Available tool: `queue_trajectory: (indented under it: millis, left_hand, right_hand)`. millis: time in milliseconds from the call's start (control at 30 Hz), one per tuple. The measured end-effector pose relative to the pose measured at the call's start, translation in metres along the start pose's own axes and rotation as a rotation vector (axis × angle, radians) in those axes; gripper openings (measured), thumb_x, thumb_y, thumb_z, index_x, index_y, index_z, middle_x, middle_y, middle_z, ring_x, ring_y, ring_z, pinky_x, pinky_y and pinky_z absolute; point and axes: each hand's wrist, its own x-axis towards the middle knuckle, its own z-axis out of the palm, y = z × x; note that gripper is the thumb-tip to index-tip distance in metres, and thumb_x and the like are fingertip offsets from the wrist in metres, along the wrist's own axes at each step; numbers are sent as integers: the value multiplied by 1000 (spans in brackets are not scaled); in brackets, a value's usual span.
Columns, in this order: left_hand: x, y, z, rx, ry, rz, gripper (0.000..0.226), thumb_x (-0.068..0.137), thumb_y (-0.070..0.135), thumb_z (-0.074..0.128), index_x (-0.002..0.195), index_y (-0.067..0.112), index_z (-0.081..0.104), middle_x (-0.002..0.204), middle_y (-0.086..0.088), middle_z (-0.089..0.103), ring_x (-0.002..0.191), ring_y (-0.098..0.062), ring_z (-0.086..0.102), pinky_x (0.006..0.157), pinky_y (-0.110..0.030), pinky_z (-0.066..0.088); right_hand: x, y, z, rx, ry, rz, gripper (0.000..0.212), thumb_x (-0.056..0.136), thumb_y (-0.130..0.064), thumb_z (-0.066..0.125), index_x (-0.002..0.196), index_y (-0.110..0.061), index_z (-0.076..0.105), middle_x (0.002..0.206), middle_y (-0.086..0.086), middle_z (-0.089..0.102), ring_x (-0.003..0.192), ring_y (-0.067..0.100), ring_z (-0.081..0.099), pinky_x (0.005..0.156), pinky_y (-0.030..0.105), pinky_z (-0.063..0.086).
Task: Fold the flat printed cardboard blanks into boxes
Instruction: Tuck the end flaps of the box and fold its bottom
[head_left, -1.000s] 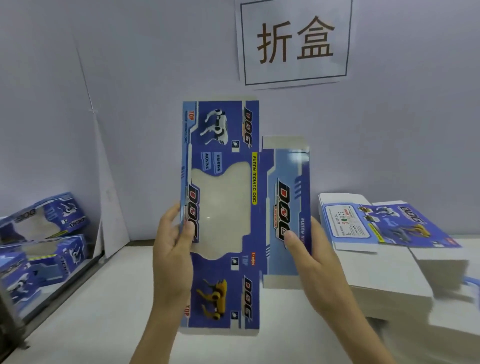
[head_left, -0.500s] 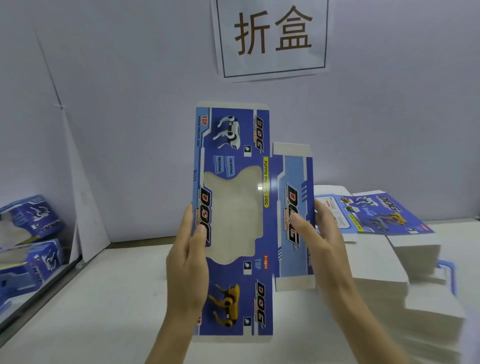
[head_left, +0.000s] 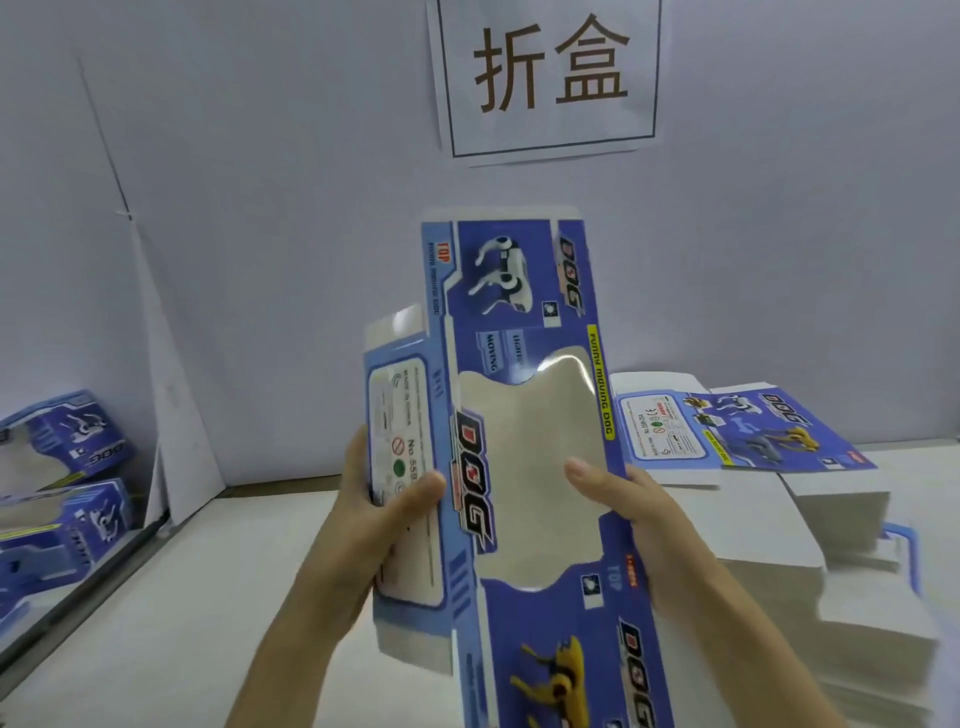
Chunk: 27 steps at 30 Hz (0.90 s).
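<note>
I count one flat blue blank (head_left: 524, 467) up in front of me, held between my two hands: my left hand (head_left: 379, 514) at its nine o'clock edge, my right hand (head_left: 634, 525) at its three o'clock edge. One stack of blanks (head_left: 753, 499) sits at three o'clock; I can't count its sheets. Two folded boxes (head_left: 62, 447) (head_left: 57, 540) lie at nine o'clock. One paper sign (head_left: 545, 78) hangs at twelve o'clock.
</note>
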Motion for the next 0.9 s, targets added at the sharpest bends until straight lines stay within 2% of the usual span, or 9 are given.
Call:
queue_trajectory:
  millis: [67, 200, 267, 467, 567, 667, 767, 833, 900]
  left_hand:
    - [-1, 0, -5, -41, -68, -81, 109, 22, 57, 93, 118, 20, 56, 98, -9, 75, 82, -29, 73, 58, -33, 59]
    - [4, -9, -4, -73, 11, -85, 58, 55, 27, 83, 108, 14, 64, 93, -12, 75, 76, -32, 73, 53, -34, 58]
    - [4, -11, -1, -100, 3, -78, 49, 59, 21, 79, 105, 16, 66, 94, -13, 75, 77, -33, 73, 53, -35, 59]
    - [3, -8, 0, -101, 12, -52, 47, 61, 24, 84, 105, 17, 67, 94, -10, 75, 79, -32, 73, 56, -36, 60]
    - [3, -8, 0, -109, 12, -50, 46, 58, 23, 84, 101, 19, 68, 94, -11, 75, 78, -33, 73, 55, -37, 60]
    - [4, -11, -2, -70, 31, -39, 48, 58, 25, 75, 104, 17, 66, 93, -10, 76, 76, -32, 73, 54, -36, 60]
    - [5, -13, 2, 46, 44, -51, 61, 59, 38, 73, 115, 15, 60, 94, -6, 76, 76, -26, 74, 54, -30, 58]
    - [6, -16, 9, 243, 145, -38, 79, 61, 52, 69, 131, 20, 50, 115, 2, 68, 92, -16, 71, 64, -28, 57]
    - [3, -15, 21, 540, 311, 53, 86, 72, 57, 65, 146, 31, 31, 141, 8, 47, 122, -12, 52, 91, -30, 49]
  right_hand:
    - [-1, -2, -4, 10, -12, 44, 10, 66, -30, 69, 67, -37, 76, 75, 2, 76, 61, 19, 73, 48, 24, 54]
    - [0, -5, -7, -59, 14, 22, 12, 65, -36, 85, 72, -38, 76, 81, 4, 76, 68, 21, 74, 51, 24, 55]
    - [2, -5, -10, -71, 35, 25, 18, 61, -50, 78, 71, -36, 75, 82, 3, 77, 69, 23, 74, 50, 25, 55]
    - [5, 0, -14, -100, 69, 48, 52, 52, -53, 74, 92, -21, 65, 82, 5, 76, 69, 26, 74, 49, 26, 55]
    - [4, 1, -15, -43, 88, 46, 52, 46, -58, 71, 87, -27, 67, 74, 0, 76, 65, 21, 74, 46, 25, 54]
    - [7, 4, -16, -23, 105, 53, 64, 47, -58, 72, 97, -20, 63, 82, 4, 76, 71, 24, 74, 50, 28, 56]
    - [5, 1, -10, -53, 153, 57, 51, 55, -57, 69, 90, -19, 63, 77, 3, 76, 64, 23, 74, 45, 25, 54]
    - [3, 3, -6, -131, 199, 4, 41, 67, -55, 62, 90, -21, 62, 72, -2, 75, 60, 17, 73, 42, 19, 50]
    - [4, 6, 2, -214, 191, -116, 36, 77, -50, 57, 98, -22, 65, 78, -8, 75, 68, 11, 73, 47, 15, 50]
